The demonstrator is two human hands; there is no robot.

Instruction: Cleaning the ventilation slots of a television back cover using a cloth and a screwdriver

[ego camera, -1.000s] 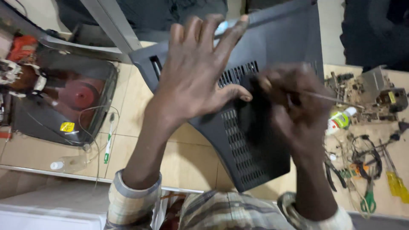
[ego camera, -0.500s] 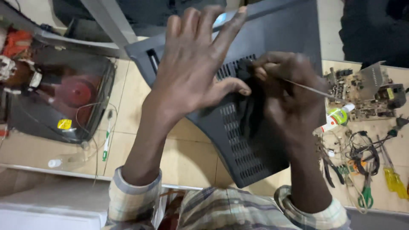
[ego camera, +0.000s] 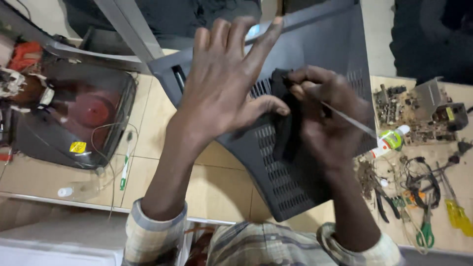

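A dark grey plastic television back cover [ego camera: 340, 44] with vent slots lies tilted in front of me. My left hand [ego camera: 224, 86] rests flat on it with the fingers spread wide. My right hand [ego camera: 322, 118] is closed around a thin metal tool [ego camera: 347, 118], a screwdriver or rod, whose shaft points down to the right. The right hand's fingertips press at a dark raised part near the cover's middle. The tool's tip is hidden by my fingers.
A bare picture tube [ego camera: 81, 113] with wires sits on the tiled floor at left. At right lie a circuit board [ego camera: 419, 113], a small glue bottle [ego camera: 389, 140], pliers [ego camera: 382, 202], a yellow-handled screwdriver [ego camera: 456, 212] and tangled wires [ego camera: 419, 172].
My right hand has moved up the cover toward its middle, with the tool. My left hand stays spread on the cover, and the view has shifted slightly.
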